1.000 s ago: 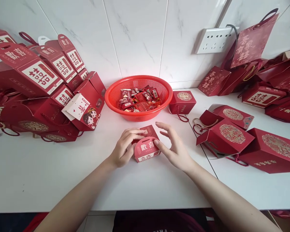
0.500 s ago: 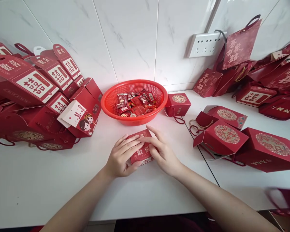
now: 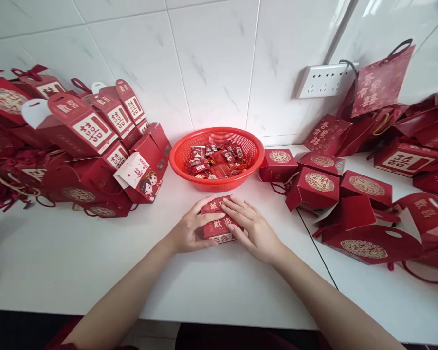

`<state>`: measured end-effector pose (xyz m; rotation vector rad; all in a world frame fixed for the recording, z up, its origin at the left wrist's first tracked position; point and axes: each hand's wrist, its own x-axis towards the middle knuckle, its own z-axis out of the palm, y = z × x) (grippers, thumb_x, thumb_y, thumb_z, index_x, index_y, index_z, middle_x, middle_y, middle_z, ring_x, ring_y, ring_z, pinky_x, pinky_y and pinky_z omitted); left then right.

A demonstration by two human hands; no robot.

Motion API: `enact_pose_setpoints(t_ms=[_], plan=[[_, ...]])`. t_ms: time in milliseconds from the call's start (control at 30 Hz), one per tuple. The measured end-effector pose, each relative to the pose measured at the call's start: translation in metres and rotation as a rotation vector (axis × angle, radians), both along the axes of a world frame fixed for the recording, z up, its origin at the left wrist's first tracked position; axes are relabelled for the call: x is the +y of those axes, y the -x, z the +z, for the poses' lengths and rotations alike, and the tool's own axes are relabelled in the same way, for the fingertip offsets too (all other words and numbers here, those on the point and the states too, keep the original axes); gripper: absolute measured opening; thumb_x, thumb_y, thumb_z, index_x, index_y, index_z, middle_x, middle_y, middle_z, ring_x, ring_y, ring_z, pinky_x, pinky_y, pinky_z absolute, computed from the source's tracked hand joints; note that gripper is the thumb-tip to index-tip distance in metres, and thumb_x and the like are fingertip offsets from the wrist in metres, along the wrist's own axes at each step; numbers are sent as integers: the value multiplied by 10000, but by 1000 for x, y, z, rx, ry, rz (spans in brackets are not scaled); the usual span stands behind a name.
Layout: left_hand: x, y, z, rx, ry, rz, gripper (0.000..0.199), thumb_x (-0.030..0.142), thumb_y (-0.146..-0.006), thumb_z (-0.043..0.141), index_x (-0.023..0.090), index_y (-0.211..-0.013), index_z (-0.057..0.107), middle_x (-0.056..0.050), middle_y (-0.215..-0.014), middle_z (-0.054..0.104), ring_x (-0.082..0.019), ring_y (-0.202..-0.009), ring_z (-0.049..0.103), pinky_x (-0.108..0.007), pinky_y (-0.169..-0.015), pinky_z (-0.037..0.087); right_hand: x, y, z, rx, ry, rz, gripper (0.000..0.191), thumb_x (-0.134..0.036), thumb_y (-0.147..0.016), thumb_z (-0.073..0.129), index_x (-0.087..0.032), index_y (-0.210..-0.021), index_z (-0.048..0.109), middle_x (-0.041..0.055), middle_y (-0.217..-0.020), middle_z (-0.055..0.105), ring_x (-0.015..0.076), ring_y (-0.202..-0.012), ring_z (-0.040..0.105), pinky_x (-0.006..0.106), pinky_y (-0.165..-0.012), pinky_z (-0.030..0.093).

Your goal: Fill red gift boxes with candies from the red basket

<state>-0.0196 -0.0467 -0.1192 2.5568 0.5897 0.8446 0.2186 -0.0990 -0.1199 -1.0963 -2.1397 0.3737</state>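
Since both lettered flaps [image 3: 219,224] lie folded over its top, the small box [image 3: 224,238] on the desk [image 3: 241,282], just in front of the basket [image 3: 219,184], looks nearly closed up. The left hand [image 3: 190,226] braces it between thumb and fingers, while the right hand [image 3: 255,228] rests across the top, fingers spread. Whether the flaps are locked cannot be told; pressing them home may remain. Many wrapped sweets [image 3: 221,167] fill the basket; the box's contents are hidden.
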Motion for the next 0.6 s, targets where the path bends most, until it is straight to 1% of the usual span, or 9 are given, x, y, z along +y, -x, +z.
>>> enact_pose_setpoints(t_ms=[67,167,233,333,400,467,533,567,600], plan=[[-2,0,2,-16,62,-14,611,391,-806,723,270,-1377,542,-124,-1570,272,-337,-1414,359,-511,-1131,390,-2,-1,-1,25,8,24,489,-346,-1021,412,-245,-1499,381,56,-1544,395,244,-1460,282,512,-1167,305],[-7,4,13,-37,62,37,572,360,-794,730,276,-1340,583,-112,-1534,349,-323,-1371,426,-488,-1127,404,-8,-5,-1,72,21,6,484,-346,-1013,435,-266,-1488,383,74,-1552,368,246,-1427,339,481,-1144,357],[-14,14,29,-49,35,102,554,356,-795,720,278,-1329,594,-107,-1493,430,-314,-1333,476,-481,-1114,418,-12,-8,0,97,28,-31,466,-339,-1009,446,-280,-1468,392,81,-1536,378,241,-1395,382,462,-1121,390],[-26,46,67,-113,-71,291,516,312,-827,675,282,-1334,588,-84,-1392,562,-282,-1262,549,-467,-1079,452,-18,-11,2,131,5,-71,428,-313,-1002,463,-288,-1427,414,83,-1487,426,235,-1358,422,446,-1099,412],[-30,78,97,-218,-280,530,452,268,-838,653,278,-1289,624,-52,-1337,613,-259,-1232,572,-468,-1080,443,-21,-11,4,140,-12,-76,401,-289,-997,472,-285,-1397,434,86,-1460,448,232,-1334,447,432,-1080,429],[-27,117,127,-392,-596,746,447,251,-821,665,223,-1267,641,-61,-1296,642,-259,-1211,580,-492,-1086,422,-24,-9,5,130,-22,-65,389,-270,-992,479,-279,-1379,443,92,-1443,459,234,-1315,465,425,-1060,445],[-15,156,152,-465,-894,892,471,274,-782,698,143,-1234,662,-97,-1257,658,-275,-1182,590,-500,-1068,426,-26,-6,6,108,-34,-41,391,-256,-988,483,-273,-1376,441,99,-1430,469,236,-1302,475,423,-1048,453],[-7,173,162,-477,-986,944,463,280,-772,701,113,-1203,678,-109,-1227,669,-276,-1161,597,-499,-1064,427,-27,-5,6,96,-40,-26,393,-249,-987,485,-270,-1377,440,101,-1420,478,235,-1293,482,422,-1041,458],[3,189,169,-444,-1028,997,452,281,-756,718,102,-1171,693,-107,-1192,682,-271,-1150,600,-488,-1062,429,-28,-4,6,86,-43,-14,393,-242,-986,486,-269,-1375,439,101,-1410,486,233,-1283,490,421,-1034,462]])
